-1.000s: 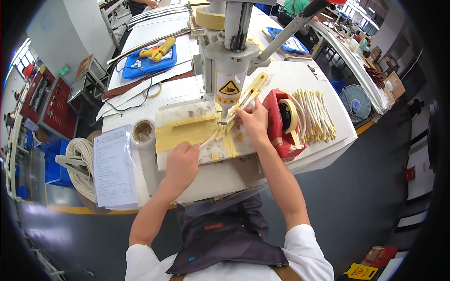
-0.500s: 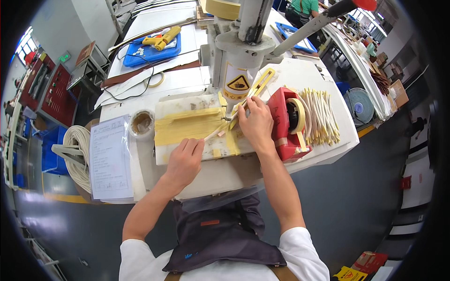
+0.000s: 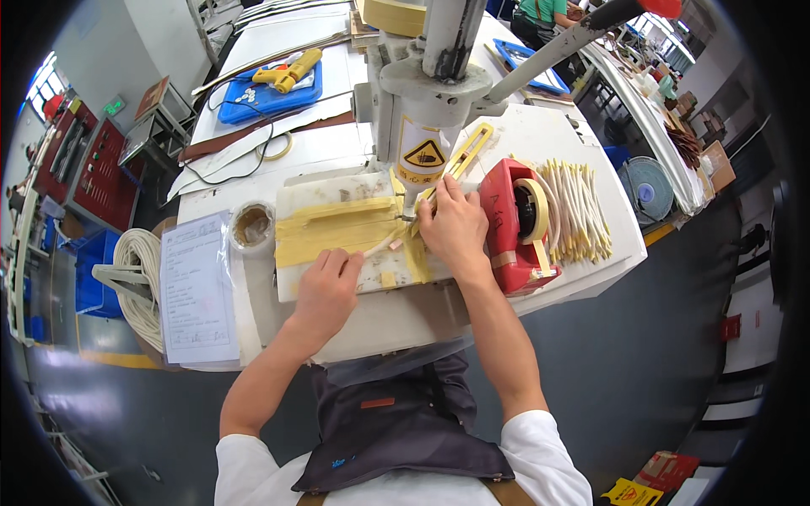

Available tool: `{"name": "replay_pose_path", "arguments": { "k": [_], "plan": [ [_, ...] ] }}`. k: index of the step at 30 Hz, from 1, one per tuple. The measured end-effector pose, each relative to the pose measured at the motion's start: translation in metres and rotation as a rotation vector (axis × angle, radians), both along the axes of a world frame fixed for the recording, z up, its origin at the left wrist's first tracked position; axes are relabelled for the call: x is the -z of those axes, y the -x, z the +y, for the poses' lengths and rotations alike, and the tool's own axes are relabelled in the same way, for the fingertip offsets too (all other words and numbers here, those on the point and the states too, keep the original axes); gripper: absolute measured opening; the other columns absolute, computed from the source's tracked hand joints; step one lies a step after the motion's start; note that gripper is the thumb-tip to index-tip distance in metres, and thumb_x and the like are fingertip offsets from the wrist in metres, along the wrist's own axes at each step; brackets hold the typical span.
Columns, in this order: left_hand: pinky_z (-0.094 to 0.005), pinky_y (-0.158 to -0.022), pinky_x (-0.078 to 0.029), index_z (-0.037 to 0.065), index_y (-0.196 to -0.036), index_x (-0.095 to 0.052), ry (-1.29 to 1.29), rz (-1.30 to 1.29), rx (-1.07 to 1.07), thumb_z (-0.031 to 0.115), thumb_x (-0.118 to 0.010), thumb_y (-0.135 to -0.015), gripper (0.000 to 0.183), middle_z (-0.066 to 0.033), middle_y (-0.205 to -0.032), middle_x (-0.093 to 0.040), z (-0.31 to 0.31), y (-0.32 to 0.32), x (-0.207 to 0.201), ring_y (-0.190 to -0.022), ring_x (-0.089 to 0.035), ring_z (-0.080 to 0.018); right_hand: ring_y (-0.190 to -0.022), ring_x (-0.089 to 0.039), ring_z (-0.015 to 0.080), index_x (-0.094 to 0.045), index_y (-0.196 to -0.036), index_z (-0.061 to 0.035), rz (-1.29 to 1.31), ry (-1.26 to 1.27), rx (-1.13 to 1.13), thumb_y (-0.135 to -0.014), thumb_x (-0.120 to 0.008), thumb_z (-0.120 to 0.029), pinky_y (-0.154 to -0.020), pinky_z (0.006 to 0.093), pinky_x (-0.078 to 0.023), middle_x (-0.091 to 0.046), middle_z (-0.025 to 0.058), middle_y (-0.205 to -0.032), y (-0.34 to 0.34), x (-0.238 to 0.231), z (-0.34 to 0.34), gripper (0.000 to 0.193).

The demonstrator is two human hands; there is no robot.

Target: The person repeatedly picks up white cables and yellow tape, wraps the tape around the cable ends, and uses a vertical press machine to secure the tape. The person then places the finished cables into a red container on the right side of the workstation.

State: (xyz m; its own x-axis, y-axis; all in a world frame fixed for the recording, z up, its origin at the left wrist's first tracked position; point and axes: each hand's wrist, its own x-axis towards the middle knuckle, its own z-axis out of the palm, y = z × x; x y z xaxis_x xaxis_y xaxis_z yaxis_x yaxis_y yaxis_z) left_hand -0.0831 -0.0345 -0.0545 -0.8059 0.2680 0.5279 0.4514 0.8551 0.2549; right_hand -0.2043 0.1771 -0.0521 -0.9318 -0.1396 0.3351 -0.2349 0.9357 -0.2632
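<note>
My left hand (image 3: 327,291) is closed in a pinch on one end of a short white cord (image 3: 377,249), which runs toward the foot of the grey hand press (image 3: 434,88). Close beside that foot, my right hand (image 3: 456,226) has its fingers bent together over the cord's other side; whatever they grip is hidden beneath them. Just beyond its fingertips lies a long yellow slotted piece (image 3: 471,150). Under both hands is a white block (image 3: 325,194) covered partly with yellow tape (image 3: 337,236). A small pinkish scrap (image 3: 396,244) sits by the cord.
At the right stand a red tape dispenser (image 3: 504,253) and a bundle of yellow-tipped white cords (image 3: 578,211). A tape roll (image 3: 252,226), a printed sheet (image 3: 198,291) and a coil of cord (image 3: 137,282) are at the left. Farther back, a yellow glue gun (image 3: 291,74) lies on a blue tray (image 3: 270,105).
My left hand has shifted slightly left and still pinches the cord. The right hand has edged a little left beside the press, its fingers gathered closer to the foot.
</note>
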Motion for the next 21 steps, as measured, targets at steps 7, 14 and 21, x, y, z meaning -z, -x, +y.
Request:
{"name": "replay_pose_path", "arguments": {
  "k": [7,14,21],
  "plan": [
    [-0.0407,-0.074,-0.051,-0.003,-0.107,-0.07,-0.137,-0.07,0.003,-0.004,-0.066,-0.082,0.026,-0.0103,-0.087,-0.058,0.006,0.002,-0.004,-0.083,-0.06,-0.0289,-0.106,-0.061,0.0354,-0.063,-0.135,0.0021,0.007,0.003,-0.015,-0.095,-0.062,-0.036,-0.094,0.0439,-0.053,-0.058,0.0117,-0.147,-0.001,-0.001,0.002,0.055],
    [-0.0375,-0.073,-0.052,-0.003,-0.107,-0.07,-0.035,-0.01,0.035,-0.004,-0.065,-0.076,0.031,-0.0095,-0.089,-0.058,0.009,0.011,0.003,-0.083,-0.059,-0.027,-0.106,-0.059,0.0367,-0.061,-0.136,0.0025,-0.012,0.037,-0.03,-0.094,-0.064,-0.035,-0.095,0.045,-0.053,-0.054,0.0118,-0.15,0.001,0.0,0.004,0.057],
    [-0.0379,-0.072,-0.051,-0.002,-0.107,-0.072,-0.067,-0.002,0.052,-0.005,-0.065,-0.077,0.031,-0.0086,-0.085,-0.057,0.013,0.016,0.001,-0.081,-0.058,-0.0265,-0.11,-0.058,0.038,-0.058,-0.138,0.0035,-0.028,-0.002,-0.042,-0.091,-0.064,-0.034,-0.097,0.0462,-0.052,-0.052,0.0141,-0.152,-0.002,-0.003,0.004,0.061]
  ]
}}
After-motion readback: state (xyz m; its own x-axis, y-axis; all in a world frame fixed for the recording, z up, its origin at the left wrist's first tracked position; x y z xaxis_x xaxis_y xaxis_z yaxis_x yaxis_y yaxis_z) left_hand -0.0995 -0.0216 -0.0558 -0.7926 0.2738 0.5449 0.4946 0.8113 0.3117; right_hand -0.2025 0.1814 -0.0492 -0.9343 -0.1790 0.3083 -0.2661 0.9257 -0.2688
